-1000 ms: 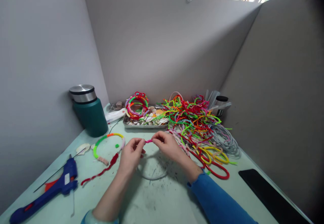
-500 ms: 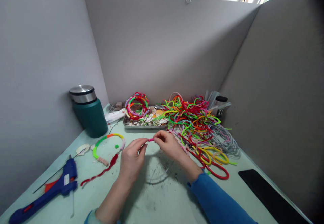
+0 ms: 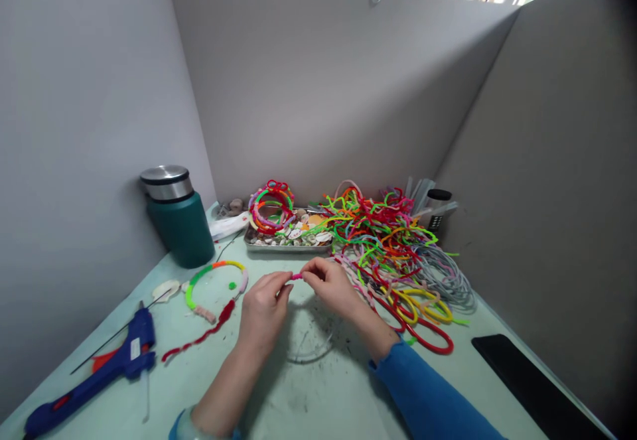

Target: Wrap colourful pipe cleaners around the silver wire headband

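Observation:
A short piece of bright pink pipe cleaner (image 3: 297,276) spans the small gap between my two hands. My left hand (image 3: 263,312) pinches its left end between thumb and fingers. On the other end, the fingertips of my right hand (image 3: 332,286) are closed too. Below the hands shows the lower arc of a thin grey ring (image 3: 309,360); whether it joins the pink piece cannot be made out. Left of my left hand lies a ring wrapped in coloured sections (image 3: 190,282), with a dark red pipe cleaner (image 3: 199,339) trailing from it.
A blue glue gun (image 3: 117,364) and a green flask (image 3: 182,227) stand at left. Behind the hands, a metal tray (image 3: 288,249) holds shells and wrapped rings (image 3: 271,209). A heap of pipe cleaners (image 3: 373,227), grey wire coils (image 3: 448,281) and a black slab (image 3: 527,373) lie right.
The view has shifted slightly, so the surroundings sit a little further right. Both hands keep their pinch on the pink pipe cleaner, almost unmoved.

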A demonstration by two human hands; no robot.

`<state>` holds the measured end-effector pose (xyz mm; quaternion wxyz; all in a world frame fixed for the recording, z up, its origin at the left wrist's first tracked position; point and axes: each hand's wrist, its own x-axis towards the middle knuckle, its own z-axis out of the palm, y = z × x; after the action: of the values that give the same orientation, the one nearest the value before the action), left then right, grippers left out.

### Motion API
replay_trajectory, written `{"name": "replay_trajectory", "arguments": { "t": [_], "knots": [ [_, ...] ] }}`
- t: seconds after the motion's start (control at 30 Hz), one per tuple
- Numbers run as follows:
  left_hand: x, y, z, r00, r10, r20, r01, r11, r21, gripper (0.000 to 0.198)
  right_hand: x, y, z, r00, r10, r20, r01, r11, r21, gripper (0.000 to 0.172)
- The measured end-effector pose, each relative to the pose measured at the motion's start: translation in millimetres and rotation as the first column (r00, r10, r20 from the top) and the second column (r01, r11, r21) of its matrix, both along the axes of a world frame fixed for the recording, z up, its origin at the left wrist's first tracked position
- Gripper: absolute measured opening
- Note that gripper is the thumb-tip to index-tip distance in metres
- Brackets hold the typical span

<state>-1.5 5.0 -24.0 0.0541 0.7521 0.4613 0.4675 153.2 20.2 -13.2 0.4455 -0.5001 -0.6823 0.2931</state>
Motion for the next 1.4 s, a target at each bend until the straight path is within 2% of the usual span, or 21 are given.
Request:
{"name": "replay_trajectory", "arguments": {
  "t": [0.3,0.5,0.67,0.83,0.9,0.97,1.07,1.17,1.23,1.33,1.4],
  "knots": [
    [-0.8,1.4,3.8,0.99,0.003,0.144,0.024,0.982,-0.186,0.018,-2.0,-7.1,6.0,0.997,0.027,0.072,-0.034,0.995,0.093,0.012],
    [0.2,-1.6,3.6,0.992,0.031,0.125,-0.014,0.991,-0.132,0.021,-2.2,-7.5,8.1,0.997,0.022,0.068,-0.029,0.994,0.102,0.012],
    [1.0,-4.5,5.4,0.988,0.106,0.112,-0.092,0.989,-0.12,0.021,-2.0,-7.0,8.1,0.998,0.026,0.052,-0.03,0.996,0.078,0.012],
    [0.3,-4.1,6.4,0.992,0.067,0.103,-0.058,0.995,-0.084,0.019,-1.9,-7.5,9.3,0.999,0.02,0.05,-0.024,0.996,0.08,0.012],
    [-0.1,-2.6,5.4,0.989,0.065,0.131,-0.047,0.99,-0.137,0.02,-1.9,-7.6,9.5,0.999,0.02,0.051,-0.025,0.996,0.086,0.012],
    [-0.6,-0.5,4.5,0.979,0.081,0.187,-0.032,0.967,-0.251,0.022,-2.0,-7.8,9.5,0.998,0.022,0.06,-0.027,0.995,0.092,0.012],
    [-1.3,2.8,5.2,0.944,0.103,0.314,0.061,0.879,-0.474,0.026,-2.0,-8.4,9.2,0.997,0.022,0.075,-0.03,0.994,0.109,0.012],
    [-2.2,4.5,8.1,0.867,0.128,0.481,0.245,0.731,-0.637,0.032,-2.0,-9.2,9.1,0.997,0.042,0.072,-0.051,0.991,0.121,0.012],
    [-3.4,4.4,10.0,0.784,0.146,0.604,0.403,0.621,-0.673,0.033,-1.7,-9.7,9.4,0.996,0.059,0.065,-0.066,0.991,0.119,0.011],
    [-5.9,3.2,11.7,0.657,0.173,0.734,0.606,0.458,-0.651,0.032,-1.1,-10.5,10.6,0.994,0.079,0.073,-0.087,0.99,0.115,0.011],
    [-7.4,2.6,12.4,0.601,0.2,0.774,0.673,0.395,-0.625,0.031,-0.7,-10.9,11.7,0.992,0.085,0.09,-0.095,0.988,0.118,0.011]
  ]
}}
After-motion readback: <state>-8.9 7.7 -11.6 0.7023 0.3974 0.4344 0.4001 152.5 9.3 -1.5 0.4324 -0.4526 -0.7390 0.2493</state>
